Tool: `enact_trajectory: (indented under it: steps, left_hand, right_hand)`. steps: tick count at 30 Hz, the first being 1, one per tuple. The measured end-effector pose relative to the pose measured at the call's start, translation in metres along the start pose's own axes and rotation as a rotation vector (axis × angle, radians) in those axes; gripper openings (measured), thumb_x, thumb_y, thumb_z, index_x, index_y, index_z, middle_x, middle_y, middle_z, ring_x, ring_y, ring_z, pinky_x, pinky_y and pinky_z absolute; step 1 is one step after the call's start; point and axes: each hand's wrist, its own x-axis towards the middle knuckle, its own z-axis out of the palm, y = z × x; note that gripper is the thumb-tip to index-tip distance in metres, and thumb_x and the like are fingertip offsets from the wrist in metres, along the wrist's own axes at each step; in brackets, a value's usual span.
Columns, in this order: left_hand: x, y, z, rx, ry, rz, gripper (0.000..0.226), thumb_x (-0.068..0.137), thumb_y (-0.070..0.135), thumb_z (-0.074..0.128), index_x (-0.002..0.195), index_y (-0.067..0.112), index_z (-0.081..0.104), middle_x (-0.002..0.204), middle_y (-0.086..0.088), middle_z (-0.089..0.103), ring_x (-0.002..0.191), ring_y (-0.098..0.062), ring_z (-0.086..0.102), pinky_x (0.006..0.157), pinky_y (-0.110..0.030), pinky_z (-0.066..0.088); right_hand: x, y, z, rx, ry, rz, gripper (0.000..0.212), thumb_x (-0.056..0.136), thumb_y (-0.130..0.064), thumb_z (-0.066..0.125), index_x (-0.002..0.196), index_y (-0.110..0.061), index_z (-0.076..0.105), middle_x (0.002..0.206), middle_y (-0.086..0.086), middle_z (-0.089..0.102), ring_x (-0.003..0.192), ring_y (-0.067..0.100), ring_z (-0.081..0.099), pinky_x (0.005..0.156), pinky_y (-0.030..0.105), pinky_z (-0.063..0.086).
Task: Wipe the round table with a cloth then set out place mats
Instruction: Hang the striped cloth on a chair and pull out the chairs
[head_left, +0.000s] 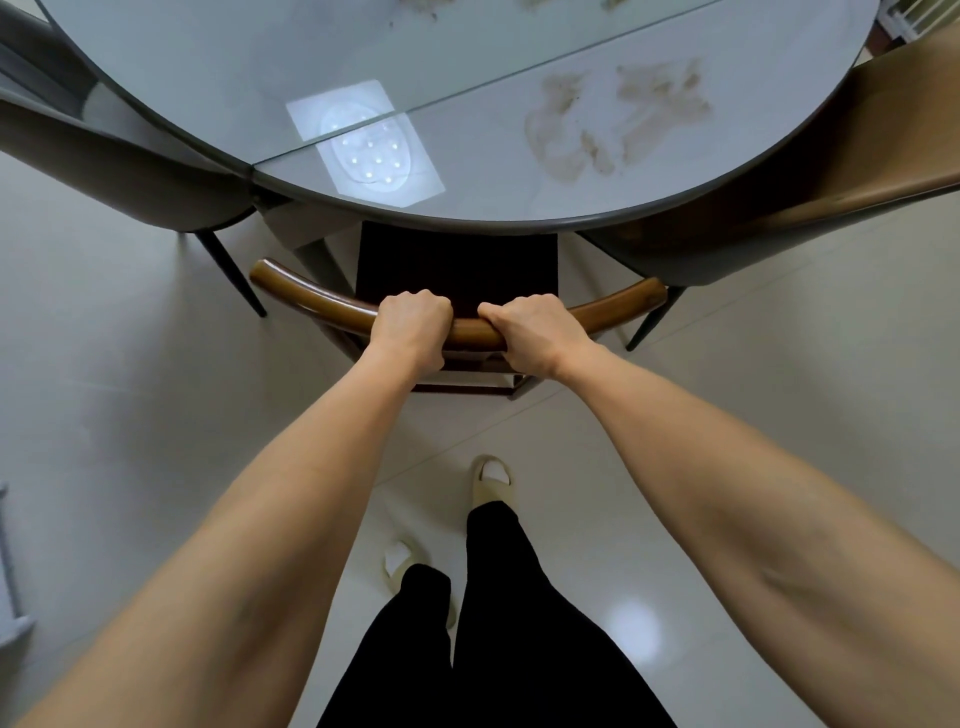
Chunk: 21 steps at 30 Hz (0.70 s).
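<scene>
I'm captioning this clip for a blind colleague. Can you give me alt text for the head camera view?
Both hands, left hand and right hand, grip the curved wooden backrest of a chair tucked under a round table. The glossy tabletop shows brownish smears and a reflected ceiling light.

Round table (467, 62): pale grey glossy top with a dark rim, crossed by a straight seam (519, 70) running from the near-left edge up toward the far right. Brownish smeared stains (613, 122) lie on the top to the right of the seam, and more stains (415, 6) at the far edge; a bright ceiling-light reflection (363, 143) straddles the seam's near end.
</scene>
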Motion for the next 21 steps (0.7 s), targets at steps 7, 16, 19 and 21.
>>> enact_trajectory:
  steps: [7,16,19,21]
  left_hand:
    - [-0.005,-0.016,0.005,-0.020,0.006,-0.016,0.022,0.081,0.014,0.066,0.103,0.016,0.065,0.085,-0.004,0.063,0.080,-0.025,0.064,0.068,-0.033,0.043]
    - [0.009,-0.036,-0.006,-0.060,0.017,-0.003,0.022,0.083,0.014,0.065,0.105,0.017,0.064,0.087,-0.004,0.062,0.081,-0.023,0.063,0.073,-0.033,0.047]
    - [0.008,-0.033,-0.004,-0.053,-0.013,0.008,0.025,0.082,0.013,0.064,0.107,0.017,0.063,0.091,-0.005,0.064,0.083,-0.025,0.063,0.071,-0.032,0.043]
    - [0.008,-0.034,-0.004,-0.043,-0.009,0.009,0.025,0.082,0.013,0.063,0.107,0.018,0.063,0.091,-0.005,0.064,0.083,-0.025,0.062,0.069,-0.032,0.040]
  right_hand:
    - [0.012,-0.012,-0.003,-0.011,-0.016,-0.019,0.022,0.088,-0.013,0.058,0.109,-0.021,0.054,0.081,0.000,0.058,0.069,0.017,0.054,0.066,0.030,0.045]
    - [0.037,-0.013,-0.010,0.001,-0.004,-0.008,0.018,0.088,-0.012,0.058,0.103,-0.021,0.054,0.074,-0.003,0.048,0.065,0.017,0.051,0.063,0.029,0.037]
    - [0.034,-0.012,-0.008,0.004,-0.024,-0.003,0.020,0.087,-0.011,0.059,0.103,-0.021,0.053,0.075,-0.002,0.051,0.064,0.017,0.048,0.063,0.029,0.037]
    - [0.034,-0.011,-0.007,0.007,-0.032,0.006,0.020,0.088,-0.011,0.059,0.105,-0.021,0.053,0.076,-0.002,0.052,0.065,0.017,0.050,0.064,0.029,0.041]
